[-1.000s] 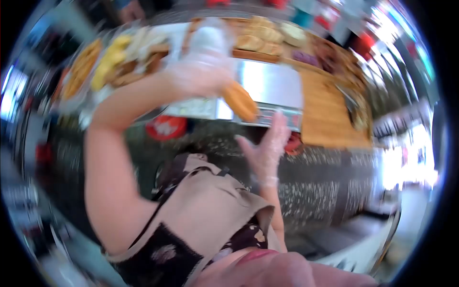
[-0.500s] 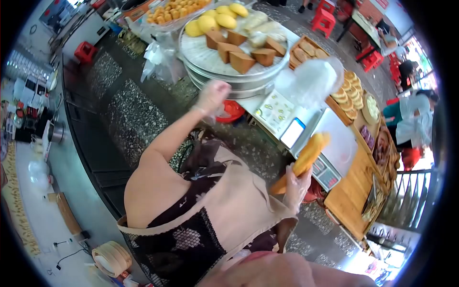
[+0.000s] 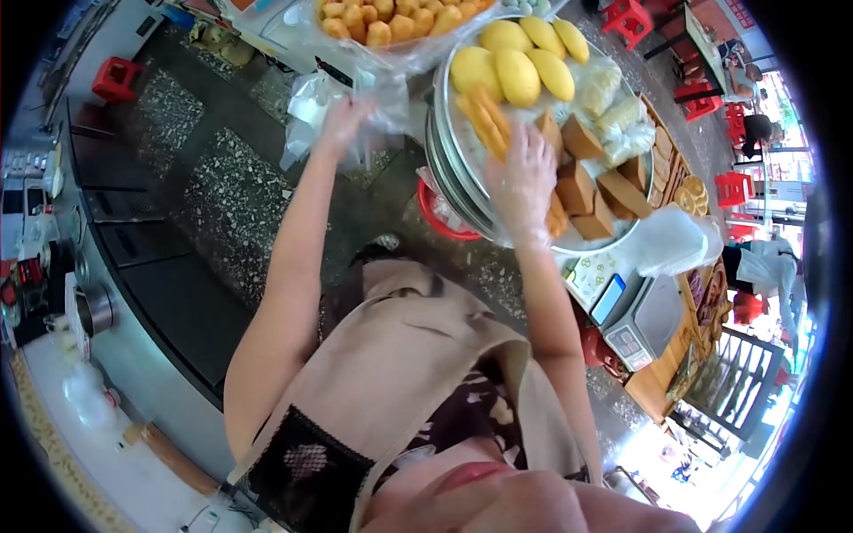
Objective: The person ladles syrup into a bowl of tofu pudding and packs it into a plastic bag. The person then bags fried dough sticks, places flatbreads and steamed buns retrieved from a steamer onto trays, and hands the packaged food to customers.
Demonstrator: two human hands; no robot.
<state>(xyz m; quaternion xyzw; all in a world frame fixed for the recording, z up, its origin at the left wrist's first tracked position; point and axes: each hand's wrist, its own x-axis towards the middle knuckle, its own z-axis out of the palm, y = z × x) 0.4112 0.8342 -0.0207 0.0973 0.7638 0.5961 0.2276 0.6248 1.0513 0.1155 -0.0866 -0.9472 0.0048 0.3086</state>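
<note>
Dough fried into a long golden-brown stick [image 3: 484, 123] sits in our gloved right hand [image 3: 524, 178] in the head view. The fingers bend narrowly over its middle, with dough showing on both sides, above the left part of a round silver metal tray [image 3: 466, 153]. Smooth yellow oval buns [image 3: 518, 78] lie on the tray's far side; brown wedge-shaped cakes [image 3: 625, 194] stand just right of our hand. Our left hand [image 3: 345, 123], blurred, is at some loose clear plastic bags [image 3: 384, 99]; we cannot tell whether it grips them. Near right, a phone with a lit screen [image 3: 609, 298] lies beside a silver digital scale [image 3: 656, 313].
</note>
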